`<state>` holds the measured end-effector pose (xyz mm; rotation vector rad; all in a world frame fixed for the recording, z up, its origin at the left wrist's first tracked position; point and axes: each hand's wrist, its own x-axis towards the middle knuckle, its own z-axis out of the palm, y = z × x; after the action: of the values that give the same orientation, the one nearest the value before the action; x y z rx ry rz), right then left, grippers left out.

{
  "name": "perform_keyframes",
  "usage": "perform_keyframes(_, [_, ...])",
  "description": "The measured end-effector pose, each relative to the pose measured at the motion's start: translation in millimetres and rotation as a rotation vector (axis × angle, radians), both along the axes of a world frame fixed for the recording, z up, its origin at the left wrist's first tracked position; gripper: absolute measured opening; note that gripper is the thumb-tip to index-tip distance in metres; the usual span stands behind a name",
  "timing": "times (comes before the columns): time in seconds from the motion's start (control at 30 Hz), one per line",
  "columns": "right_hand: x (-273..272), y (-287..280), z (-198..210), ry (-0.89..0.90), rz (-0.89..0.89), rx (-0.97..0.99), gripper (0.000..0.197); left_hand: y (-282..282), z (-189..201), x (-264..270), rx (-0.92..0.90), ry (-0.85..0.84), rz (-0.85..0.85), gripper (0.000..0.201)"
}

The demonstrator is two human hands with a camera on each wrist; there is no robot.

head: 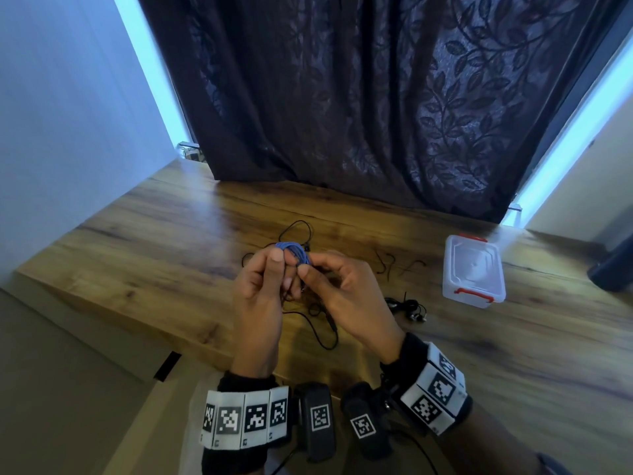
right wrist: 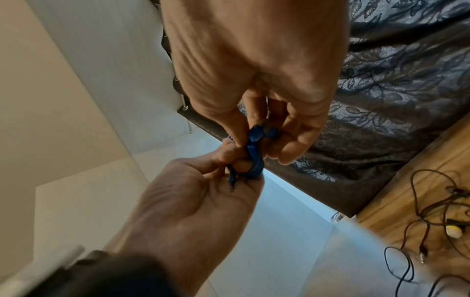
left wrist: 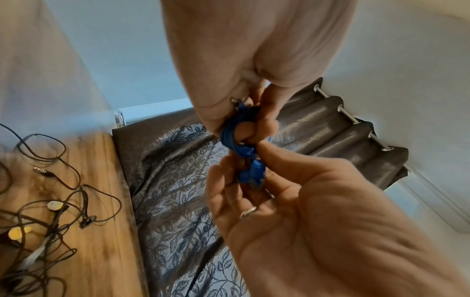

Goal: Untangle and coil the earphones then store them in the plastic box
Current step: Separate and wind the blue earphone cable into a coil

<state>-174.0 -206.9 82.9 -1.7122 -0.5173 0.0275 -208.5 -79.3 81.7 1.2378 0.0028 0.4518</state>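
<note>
Blue earphones [head: 293, 252] are wound into a small coil held above the middle of the wooden table [head: 137, 241]. My left hand [head: 277, 262] pinches the coil [left wrist: 236, 136] between thumb and fingers, and its metal plug [right wrist: 232, 186] hangs over the left palm. My right hand [head: 308, 272] pinches the end of the same cord, with the blue earbuds [left wrist: 251, 174] between its fingertips. The clear plastic box [head: 474, 272] with red clips stands on the table to the right, apart from both hands.
Several black earphone cords lie loose on the table: a tangle under the hands [head: 322, 323], a bundle with earbuds [head: 407, 308] near the box, and strands [head: 394, 265] behind. A dark leaf-patterned curtain [head: 376, 97] hangs behind the table.
</note>
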Motion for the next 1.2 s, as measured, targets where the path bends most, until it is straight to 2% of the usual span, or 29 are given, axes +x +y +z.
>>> perform_keyframes(0.17, [5.1, -0.9, 6.1, 0.04, -0.034, -0.049, 0.019, -0.8, -1.4, 1.9, 0.08, -0.004, 0.031, 0.029])
perform_keyframes(0.23, [5.8, -1.9, 7.6, 0.065, -0.012, -0.067, 0.019, 2.3, -1.0, 2.3, 0.053, 0.005, 0.01, 0.028])
perform_keyframes(0.37, [8.1, -2.3, 8.4, 0.17, 0.113, -0.085, 0.021, -2.9, 4.3, -1.2, -0.096, 0.009, -0.178, 0.028])
perform_keyframes(0.53, [8.8, -11.9, 4.7, 0.309, 0.293, -0.14, 0.029, -3.7, 1.7, 0.3, -0.08, 0.063, -0.11, 0.03])
perform_keyframes(0.63, [12.9, -28.1, 6.3, 0.225, 0.317, -0.3, 0.032, 1.4, -1.5, 1.1, -0.017, 0.055, -0.075, 0.03])
perform_keyframes(0.7, [16.9, -40.0, 14.4, 0.125, 0.202, -0.355, 0.04, 3.6, -4.7, 2.7, 0.05, 0.062, -0.067, 0.029])
perform_keyframes(0.77, [19.7, -47.2, 26.1, 0.034, 0.094, -0.282, 0.041, 3.6, -7.4, 2.8, 0.128, 0.075, -0.118, 0.029])
perform_keyframes(0.83, [20.7, -47.5, 33.9, -0.019, 0.115, -0.214, 0.038, 1.5, -9.3, 1.7, 0.232, 0.082, -0.194, 0.031])
perform_keyframes(0.93, [20.7, -41.5, 34.0, -0.036, 0.207, -0.274, 0.031, -4.4, -11.6, -0.1, 0.393, 0.092, -0.277, 0.038])
perform_keyframes(1.07, [22.7, -39.8, 27.5, -0.016, 0.198, -0.271, 0.023, -6.6, -17.2, 0.1, 0.513, 0.141, -0.293, 0.031])
perform_keyframes(1.2, [22.5, -38.9, 22.0, -0.055, 0.162, -0.289, 0.016, -5.0, -24.8, 1.1, 0.498, 0.207, -0.306, 0.032])
